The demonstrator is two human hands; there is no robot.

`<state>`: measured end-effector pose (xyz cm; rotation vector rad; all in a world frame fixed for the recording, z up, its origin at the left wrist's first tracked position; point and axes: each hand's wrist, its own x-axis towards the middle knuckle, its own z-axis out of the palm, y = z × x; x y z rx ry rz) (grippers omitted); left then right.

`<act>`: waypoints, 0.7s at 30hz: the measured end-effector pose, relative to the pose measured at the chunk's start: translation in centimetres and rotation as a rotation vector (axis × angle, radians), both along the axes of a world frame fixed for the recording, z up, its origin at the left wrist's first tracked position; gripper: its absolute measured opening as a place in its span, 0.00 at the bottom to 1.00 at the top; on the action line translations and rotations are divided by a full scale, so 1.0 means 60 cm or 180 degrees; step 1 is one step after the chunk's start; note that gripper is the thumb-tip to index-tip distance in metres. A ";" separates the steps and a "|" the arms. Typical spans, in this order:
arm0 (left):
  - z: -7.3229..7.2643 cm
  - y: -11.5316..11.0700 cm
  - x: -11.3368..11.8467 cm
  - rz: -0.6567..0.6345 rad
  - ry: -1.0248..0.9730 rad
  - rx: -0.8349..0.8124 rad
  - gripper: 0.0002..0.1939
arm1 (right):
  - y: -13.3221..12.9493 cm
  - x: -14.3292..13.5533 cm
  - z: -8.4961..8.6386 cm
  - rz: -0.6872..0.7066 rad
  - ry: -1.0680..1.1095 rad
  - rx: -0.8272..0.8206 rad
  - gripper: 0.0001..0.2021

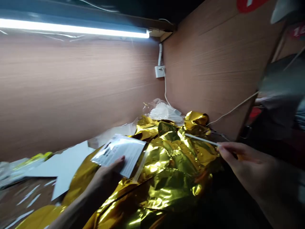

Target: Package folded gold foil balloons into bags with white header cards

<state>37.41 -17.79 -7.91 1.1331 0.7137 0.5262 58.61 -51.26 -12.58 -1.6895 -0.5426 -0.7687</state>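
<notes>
In my left hand [108, 173] is a clear plastic packet [130, 151] with a printed white sheet inside, the thumb lying over its front. A thin white stick [202, 139], perhaps a straw, is pinched between the thumb and fingers of my right hand [245, 159] and points left. Beneath and between both hands spreads a heap of crumpled gold foil [171, 178], and the stick's far tip is over it. Whether the tip touches the foil I cannot tell.
White strips in clear plastic [164, 112] lie in the back corner. White sheets [69, 165] and a plastic bag [26, 165] are at the left. Wooden panels [214, 63] enclose the back and right, with a socket [159, 72] and cable. Beyond the right panel, a person [281, 105] appears blurred.
</notes>
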 end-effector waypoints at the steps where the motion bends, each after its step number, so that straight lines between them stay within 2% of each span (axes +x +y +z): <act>1: 0.007 -0.008 0.000 -0.0017 -0.0077 -0.0149 0.06 | 0.018 -0.027 0.003 0.0323 0.0067 0.0079 0.05; 4: 0.021 -0.023 -0.011 -0.0212 -0.0247 -0.0507 0.10 | 0.072 -0.090 0.010 0.1101 0.0072 0.0212 0.06; 6: 0.028 -0.029 -0.024 -0.0375 -0.0297 -0.0682 0.13 | 0.096 -0.112 0.015 0.1323 0.0074 0.0243 0.06; 9: 0.039 -0.036 -0.039 -0.0532 -0.0239 -0.0790 0.16 | 0.109 -0.123 0.019 0.1364 0.0229 0.0379 0.06; 13: 0.052 -0.045 -0.046 -0.0575 -0.0115 -0.0883 0.17 | 0.102 -0.124 0.019 0.1228 0.0421 0.0439 0.06; 21: 0.059 -0.060 -0.055 -0.0577 0.0021 -0.0904 0.19 | 0.093 -0.133 0.026 0.1370 0.0524 0.0496 0.06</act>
